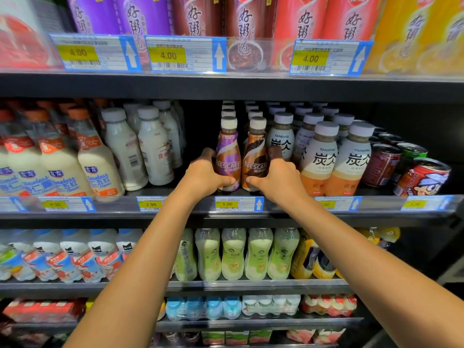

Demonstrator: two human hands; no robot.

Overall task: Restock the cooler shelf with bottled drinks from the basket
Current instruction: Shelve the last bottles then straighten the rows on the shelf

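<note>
Setting: store cooler with black shelves stacked one above another, price tags with blue arrows along each front edge.
Cooler shelf (175,190): second tier from the top in view, packed with bottled drinks in rows running front to back.
Purple Nescafe bottle (228,156): upright at the shelf front, white cap, near the middle of the tier; more white-capped bottles lined up behind it.
Brown Nescafe bottle (254,159): upright just beside the purple one, on its right, almost touching it.
Left hand (203,175): wrapped around the lower left side of the purple Nescafe bottle, thumb across the front near the base; grip clenched on that bottle.
Right hand (278,178): wrapped around the lower right side of the brown Nescafe bottle, thumb on its front near the base; grip clenched on that bottle.
Arms: both bare, reaching up from the lower corners toward the shelf middle.
Tanbing bottles (319,162): grey-capped, white and orange labels, just right of the right hand.
Milk bottles (155,149): cream-coloured, left of the left hand, with a dark gap between them and the purple bottle.
Cans (421,178): lying tilted at the far right of the same tier.
Tier above: tall porridge cans (195,18) in purple, brown, red and yellow.
Tier below: pale green bottles (233,254) under the arms.
</note>
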